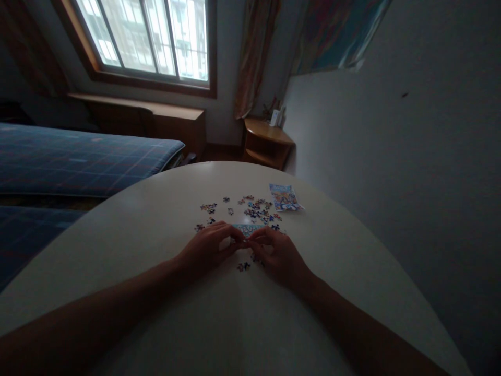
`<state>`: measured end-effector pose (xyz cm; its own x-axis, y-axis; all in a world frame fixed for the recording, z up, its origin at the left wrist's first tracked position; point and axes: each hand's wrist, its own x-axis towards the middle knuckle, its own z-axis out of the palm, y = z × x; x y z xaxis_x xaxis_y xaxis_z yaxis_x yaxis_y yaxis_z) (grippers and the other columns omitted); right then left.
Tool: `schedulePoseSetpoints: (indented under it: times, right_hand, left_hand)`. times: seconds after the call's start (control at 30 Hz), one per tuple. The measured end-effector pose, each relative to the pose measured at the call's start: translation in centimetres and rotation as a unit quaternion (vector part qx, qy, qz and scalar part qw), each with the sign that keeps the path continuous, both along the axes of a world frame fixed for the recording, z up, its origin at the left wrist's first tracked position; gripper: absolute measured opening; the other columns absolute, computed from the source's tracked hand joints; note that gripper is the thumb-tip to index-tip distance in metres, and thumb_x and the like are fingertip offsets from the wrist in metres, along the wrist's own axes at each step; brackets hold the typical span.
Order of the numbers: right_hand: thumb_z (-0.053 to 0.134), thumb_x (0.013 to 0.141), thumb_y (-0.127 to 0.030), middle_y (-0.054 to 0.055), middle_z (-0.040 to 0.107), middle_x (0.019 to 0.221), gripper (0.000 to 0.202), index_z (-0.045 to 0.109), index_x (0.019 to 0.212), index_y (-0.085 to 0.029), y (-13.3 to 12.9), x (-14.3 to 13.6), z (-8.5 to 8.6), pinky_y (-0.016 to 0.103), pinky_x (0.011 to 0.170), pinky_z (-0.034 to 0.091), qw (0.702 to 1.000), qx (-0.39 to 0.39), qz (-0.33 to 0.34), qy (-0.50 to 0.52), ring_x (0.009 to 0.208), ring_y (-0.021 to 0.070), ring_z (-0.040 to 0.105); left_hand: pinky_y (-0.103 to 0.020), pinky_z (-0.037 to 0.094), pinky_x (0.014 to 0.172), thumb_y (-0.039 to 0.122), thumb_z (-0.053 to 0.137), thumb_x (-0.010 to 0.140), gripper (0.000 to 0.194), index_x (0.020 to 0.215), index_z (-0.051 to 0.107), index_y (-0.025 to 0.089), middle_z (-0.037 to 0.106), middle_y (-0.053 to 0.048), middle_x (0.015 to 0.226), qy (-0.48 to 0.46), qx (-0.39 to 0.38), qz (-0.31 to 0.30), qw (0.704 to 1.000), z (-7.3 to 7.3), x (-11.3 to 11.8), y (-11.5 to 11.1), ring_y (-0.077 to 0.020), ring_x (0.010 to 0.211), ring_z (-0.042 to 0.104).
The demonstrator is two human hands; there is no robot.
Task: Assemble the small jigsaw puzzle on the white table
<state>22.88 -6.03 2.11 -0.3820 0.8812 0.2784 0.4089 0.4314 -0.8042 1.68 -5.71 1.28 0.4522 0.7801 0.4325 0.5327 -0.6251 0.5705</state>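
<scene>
My left hand (216,241) and my right hand (278,254) meet over the middle of the table, fingertips pinched together. A small jigsaw piece (246,242) shows between them, partly covered by the fingers. Just behind the fingertips lies a joined blue-and-white strip of jigsaw puzzle (248,228), its near side hidden by my hands. Loose jigsaw pieces (243,267) rest on the near side, below the fingers. More loose pieces (258,210) are scattered beyond the strip, with a smaller group (209,208) to the left.
The round white table (156,313) bears a colourful printed picture sheet (285,198) at the back right. Left of the table is a bed with a blue checked mattress (78,159). A wooden corner cabinet (268,137) stands behind, and a white wall (352,136) runs along the right.
</scene>
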Motion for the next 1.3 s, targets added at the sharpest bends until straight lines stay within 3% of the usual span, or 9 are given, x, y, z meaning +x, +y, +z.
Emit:
schedulePoseSetpoints:
  times: [0.1, 0.27, 0.5, 0.77, 0.97, 1.3]
  right_hand:
    - [0.060, 0.089, -0.021, 0.002, 0.077, 0.084, 0.009, 0.062, 0.097, -0.022, 0.13, 0.17, -0.14, 0.030, 0.072, 0.056, 1.000, 0.021, 0.006, -0.022, 0.078, 0.0171, 0.074]
    - [0.064, 0.086, -0.017, 0.001, 0.078, 0.088, 0.026, 0.061, 0.111, -0.025, 0.11, 0.29, 0.17, 0.038, 0.093, 0.050, 0.995, 0.081, 0.025, -0.060, 0.087, 0.0187, 0.074]
    - [0.074, 0.083, -0.020, -0.002, 0.079, 0.086, 0.037, 0.061, 0.117, -0.027, 0.13, 0.29, 0.39, 0.041, 0.101, 0.045, 0.994, 0.069, 0.054, -0.062, 0.089, 0.0191, 0.075]
    - [0.078, 0.080, -0.022, 0.000, 0.077, 0.085, 0.014, 0.074, 0.093, -0.027, 0.31, 0.30, 0.00, 0.037, 0.089, 0.049, 0.991, 0.094, 0.026, -0.093, 0.086, 0.0186, 0.069]
    - [0.081, 0.078, -0.031, 0.002, 0.074, 0.097, 0.017, 0.075, 0.094, -0.028, 0.37, 0.43, 0.06, 0.042, 0.093, 0.044, 0.985, 0.115, 0.016, -0.127, 0.098, 0.0221, 0.065]
    - [0.079, 0.080, -0.036, 0.004, 0.070, 0.108, 0.018, 0.075, 0.097, -0.031, 0.18, 0.53, -0.21, 0.047, 0.098, 0.039, 0.979, 0.116, 0.018, -0.165, 0.106, 0.0249, 0.060]
  left_hand:
    - [-0.030, 0.050, 0.080, 0.015, 0.066, 0.089, 0.009, 0.094, 0.068, 0.022, 0.072, 0.000, 0.089, -0.002, -0.001, -0.007, 1.000, -0.07, -0.06, 0.18, -0.0168, 0.087, 0.066]
    - [-0.029, 0.049, 0.078, 0.014, 0.064, 0.091, 0.011, 0.095, 0.070, 0.022, 0.073, -0.001, 0.088, -0.006, -0.005, -0.018, 1.000, 0.03, -0.17, 0.40, -0.0172, 0.084, 0.066]
    - [-0.028, 0.049, 0.077, 0.015, 0.070, 0.087, 0.008, 0.091, 0.069, 0.021, 0.073, 0.001, 0.086, -0.018, -0.032, 0.021, 0.999, 0.02, -0.16, 0.32, -0.0159, 0.081, 0.067]
    - [-0.029, 0.050, 0.078, 0.020, 0.065, 0.089, 0.004, 0.089, 0.068, 0.022, 0.072, 0.001, 0.086, -0.003, -0.043, 0.024, 0.999, 0.06, -0.20, 0.41, -0.0154, 0.081, 0.067]
    - [-0.035, 0.053, 0.084, 0.019, 0.059, 0.091, 0.009, 0.093, 0.067, 0.022, 0.072, -0.002, 0.093, -0.003, -0.036, 0.076, 0.996, -0.27, -0.26, 0.66, -0.0184, 0.089, 0.067]
    - [-0.036, 0.053, 0.089, 0.012, 0.056, 0.090, 0.016, 0.099, 0.066, 0.021, 0.071, -0.003, 0.097, 0.024, -0.040, 0.084, 0.995, 0.17, 0.05, 0.61, -0.0196, 0.095, 0.067]
